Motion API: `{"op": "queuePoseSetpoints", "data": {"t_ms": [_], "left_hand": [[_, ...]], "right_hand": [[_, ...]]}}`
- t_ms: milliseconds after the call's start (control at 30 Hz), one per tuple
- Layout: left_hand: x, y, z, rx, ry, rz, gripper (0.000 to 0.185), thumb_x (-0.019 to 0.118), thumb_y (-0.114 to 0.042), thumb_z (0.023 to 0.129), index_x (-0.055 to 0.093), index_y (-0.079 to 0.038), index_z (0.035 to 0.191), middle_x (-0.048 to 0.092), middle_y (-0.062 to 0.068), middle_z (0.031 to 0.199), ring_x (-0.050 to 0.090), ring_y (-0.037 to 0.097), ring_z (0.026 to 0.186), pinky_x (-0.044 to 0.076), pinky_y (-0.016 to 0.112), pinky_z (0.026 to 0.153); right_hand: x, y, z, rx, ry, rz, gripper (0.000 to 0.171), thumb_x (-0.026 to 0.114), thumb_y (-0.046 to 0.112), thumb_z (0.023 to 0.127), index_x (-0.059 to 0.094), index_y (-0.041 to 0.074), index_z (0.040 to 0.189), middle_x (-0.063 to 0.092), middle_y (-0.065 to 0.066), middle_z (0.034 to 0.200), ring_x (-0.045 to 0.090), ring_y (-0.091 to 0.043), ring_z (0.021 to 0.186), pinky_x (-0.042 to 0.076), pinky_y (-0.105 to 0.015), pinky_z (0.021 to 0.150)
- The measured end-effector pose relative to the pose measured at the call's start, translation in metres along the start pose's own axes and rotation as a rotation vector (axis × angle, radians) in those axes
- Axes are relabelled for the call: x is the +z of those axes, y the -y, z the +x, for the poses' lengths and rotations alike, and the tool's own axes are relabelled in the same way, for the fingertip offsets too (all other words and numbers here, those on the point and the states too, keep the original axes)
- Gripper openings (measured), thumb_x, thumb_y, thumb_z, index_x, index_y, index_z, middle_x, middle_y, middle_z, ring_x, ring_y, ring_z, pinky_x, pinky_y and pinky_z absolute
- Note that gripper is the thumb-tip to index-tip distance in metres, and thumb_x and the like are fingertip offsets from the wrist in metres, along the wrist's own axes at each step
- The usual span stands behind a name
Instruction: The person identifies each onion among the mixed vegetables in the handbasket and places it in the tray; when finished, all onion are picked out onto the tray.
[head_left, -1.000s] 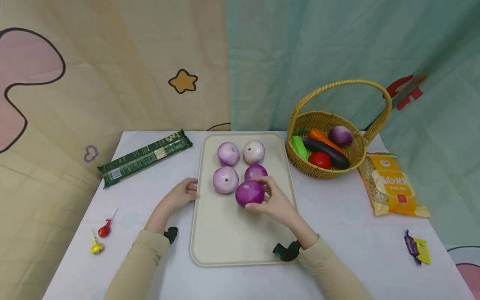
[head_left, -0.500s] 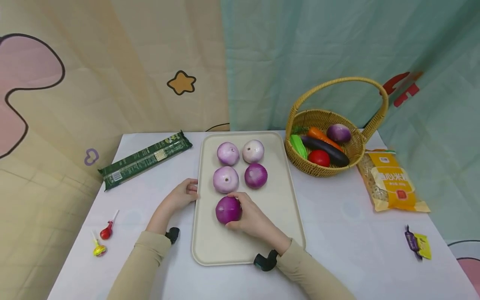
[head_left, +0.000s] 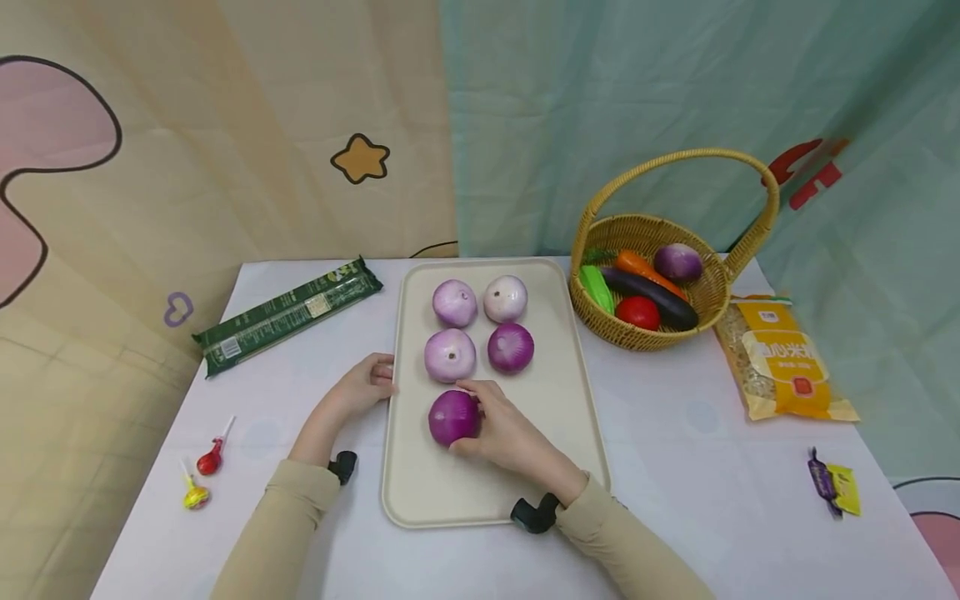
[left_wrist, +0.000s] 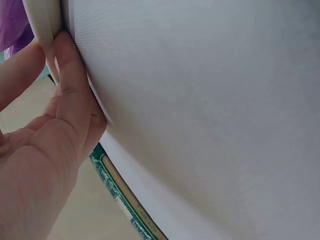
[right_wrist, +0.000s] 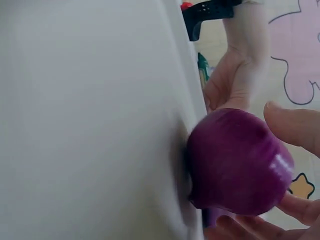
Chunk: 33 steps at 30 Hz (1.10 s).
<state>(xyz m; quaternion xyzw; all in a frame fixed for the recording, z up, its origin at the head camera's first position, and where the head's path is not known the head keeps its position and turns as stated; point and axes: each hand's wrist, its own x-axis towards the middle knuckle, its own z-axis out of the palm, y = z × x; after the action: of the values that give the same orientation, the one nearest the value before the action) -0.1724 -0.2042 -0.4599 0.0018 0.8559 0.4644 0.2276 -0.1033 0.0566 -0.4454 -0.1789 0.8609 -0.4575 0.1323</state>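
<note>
My right hand (head_left: 506, 429) curls round a deep purple onion (head_left: 453, 417), low over the front left part of the cream tray (head_left: 540, 467). In the right wrist view, the thumb is at the upper side of the onion (right_wrist: 235, 160) and the fingers lie beneath it. Behind it on the tray sit three pale purple onions, one at the back left (head_left: 453, 302), one at the back right (head_left: 506, 298) and one in front on the left (head_left: 450, 355). A second dark purple onion (head_left: 511, 347) is beside that last one. My left hand (head_left: 363, 389) pinches the tray's left rim (left_wrist: 45, 22).
A wicker basket (head_left: 622, 333) with toy-like vegetables stands behind right. Right of it lies an orange-labelled food bag (head_left: 791, 362), with two wrapped sweets (head_left: 832, 483) nearer. Left are a long green packet (head_left: 288, 317) and two lollipops, one red (head_left: 210, 460), one yellow (head_left: 197, 497).
My right hand has brought the dark onion left and towards me, away from the other dark one. Over the last half second it has stayed nearly still. My left hand keeps its place.
</note>
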Motion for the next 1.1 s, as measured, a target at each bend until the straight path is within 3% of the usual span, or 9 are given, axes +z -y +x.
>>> {"op": "queuePoseSetpoints", "data": {"t_ms": [133,233,467,700,867,1100], "left_hand": [[0.000,-0.002,0.000,-0.006,-0.003,0.008,0.055,0.058,-0.002,0.094,0.036,0.009,0.143,0.054,0.023,0.118,0.057,0.029,0.108,0.051,0.035,0.090],[0.000,-0.002,0.000,-0.011,-0.005,0.011,0.055,0.058,-0.003,0.095,0.036,0.009,0.143,0.054,0.023,0.118,0.057,0.029,0.107,0.052,0.036,0.091],[0.001,-0.002,-0.002,-0.014,-0.005,0.014,0.055,0.059,-0.004,0.094,0.037,0.008,0.143,0.055,0.023,0.118,0.057,0.028,0.106,0.051,0.036,0.090],[0.001,-0.001,-0.001,-0.004,-0.013,0.002,0.055,0.059,-0.003,0.093,0.037,0.009,0.142,0.054,0.023,0.117,0.057,0.029,0.106,0.052,0.036,0.090],[0.003,0.002,-0.003,0.006,-0.011,-0.007,0.054,0.060,-0.002,0.093,0.038,0.010,0.141,0.056,0.023,0.114,0.058,0.027,0.102,0.052,0.031,0.085],[0.003,0.001,-0.005,0.011,-0.025,-0.021,0.054,0.061,0.000,0.091,0.039,0.010,0.140,0.056,0.022,0.114,0.058,0.026,0.102,0.053,0.031,0.085]], "right_hand": [[-0.025,0.002,-0.002,0.001,-0.019,0.066,0.072,0.081,0.019,0.081,0.045,0.007,0.142,0.048,-0.014,0.139,0.053,-0.032,0.122,0.047,-0.047,0.102],[-0.059,0.001,-0.002,-0.017,-0.100,0.090,0.064,0.077,0.016,0.085,0.048,0.002,0.139,0.051,-0.018,0.139,0.051,-0.036,0.127,0.046,-0.049,0.104],[-0.167,-0.017,-0.002,0.078,-0.392,0.042,0.048,0.065,0.025,0.096,0.053,0.001,0.136,0.055,-0.020,0.138,0.051,-0.034,0.129,0.043,-0.050,0.107],[-0.263,-0.051,0.016,0.292,-0.723,0.105,0.060,0.065,0.043,0.092,0.050,0.011,0.141,0.056,0.000,0.133,0.050,-0.015,0.124,0.043,-0.032,0.107],[-0.294,-0.078,0.031,0.374,-0.806,0.115,0.065,0.065,0.044,0.092,0.047,0.011,0.145,0.051,-0.001,0.139,0.045,-0.019,0.131,0.039,-0.032,0.111],[-0.305,-0.109,0.043,0.467,-0.737,0.176,0.074,0.061,0.044,0.093,0.034,0.010,0.153,0.033,-0.012,0.159,0.032,-0.027,0.144,0.030,-0.038,0.118]]}}
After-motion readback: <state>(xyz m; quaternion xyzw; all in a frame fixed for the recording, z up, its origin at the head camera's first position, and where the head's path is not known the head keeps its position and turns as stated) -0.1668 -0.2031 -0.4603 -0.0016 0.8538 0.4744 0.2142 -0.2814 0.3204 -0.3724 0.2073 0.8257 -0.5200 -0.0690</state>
